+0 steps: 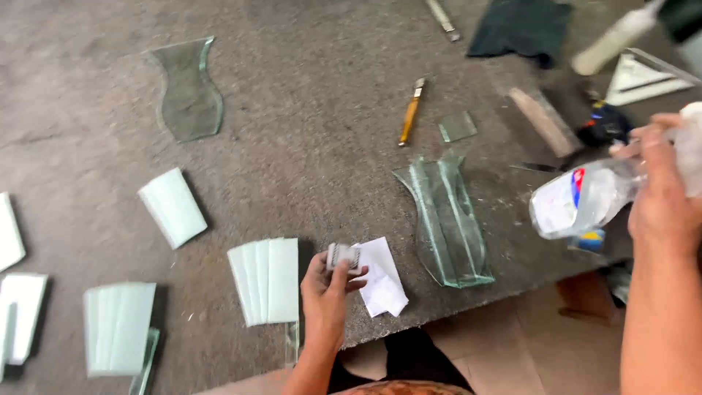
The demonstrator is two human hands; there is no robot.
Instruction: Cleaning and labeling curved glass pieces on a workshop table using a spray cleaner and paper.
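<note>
The left hand (pixel 325 289) grips a small grey sanding block (pixel 343 256) at the table's near edge, beside a white paper scrap (pixel 382 281). The right hand (pixel 662 194) clasps a clear plastic bottle (pixel 581 201) tilted over the table. Several vase-shaped glass pieces (pixel 447 219) lie cut and stacked, as do the rectangular glass stacks (pixel 265 279); their finishing appears barely begun.

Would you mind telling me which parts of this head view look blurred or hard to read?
Head view: the right hand and its clear plastic bottle are smeared by motion blur, as is the top right corner; the left hand holding a small grey block is softer but readable; the curved glass stack and yellow-handled cutter are fairly sharp; light is soft, shadows faint.
</note>
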